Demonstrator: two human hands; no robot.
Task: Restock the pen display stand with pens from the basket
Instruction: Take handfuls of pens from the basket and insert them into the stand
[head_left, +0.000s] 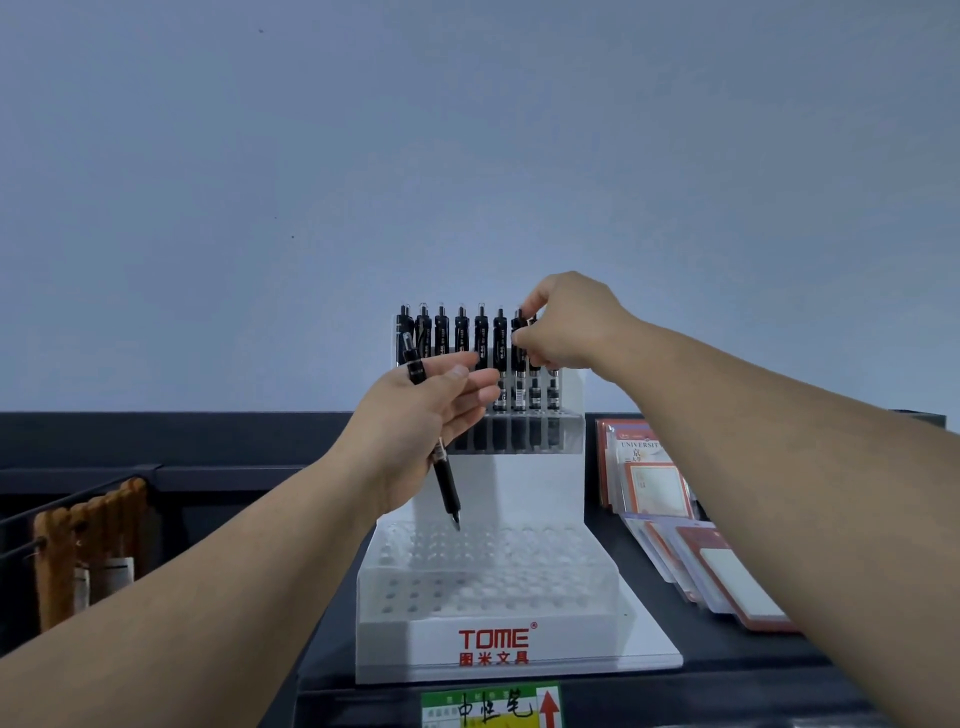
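In the head view, the left grip clamps a pen under its thumb, tip down over the stand, while the right grip pinches a second pen standing in the top row.

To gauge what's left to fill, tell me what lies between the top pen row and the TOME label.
Head view: empty hole tiers, with the left hand holding a spare pen in front of them.
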